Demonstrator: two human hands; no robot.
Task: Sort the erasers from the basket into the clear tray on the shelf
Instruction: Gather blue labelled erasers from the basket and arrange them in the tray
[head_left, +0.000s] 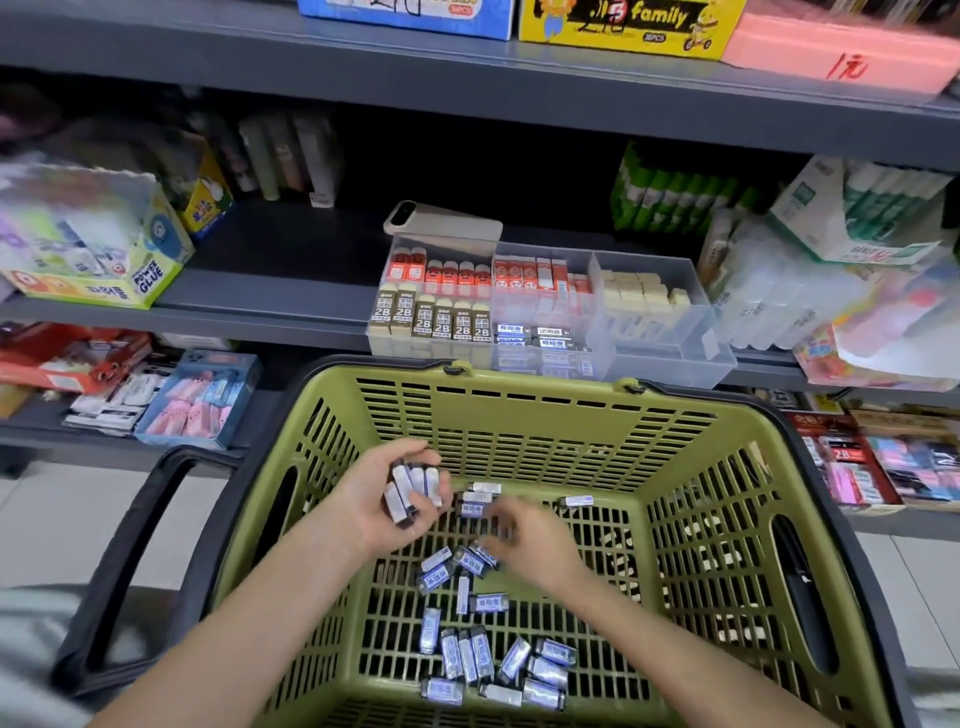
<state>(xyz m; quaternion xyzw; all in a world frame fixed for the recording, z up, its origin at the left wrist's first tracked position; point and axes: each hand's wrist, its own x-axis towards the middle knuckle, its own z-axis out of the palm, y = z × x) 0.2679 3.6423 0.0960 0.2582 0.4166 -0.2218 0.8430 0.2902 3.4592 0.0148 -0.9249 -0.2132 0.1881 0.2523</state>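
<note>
Our left hand (382, 506) cups a stack of erasers (413, 486) in curled fingers, freeing our right hand (530, 538) to gather. It is blurred just above the loose erasers (470, 657) in the basket (519, 415), so we cannot tell its grip. The clear tray (670, 338) lies beyond our fingertips.

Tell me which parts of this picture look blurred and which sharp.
Head view: the right hand is smeared by motion; the left hand and its erasers look sharper; the glue box at left blurs; labels in the clear tray read crisply.
</note>
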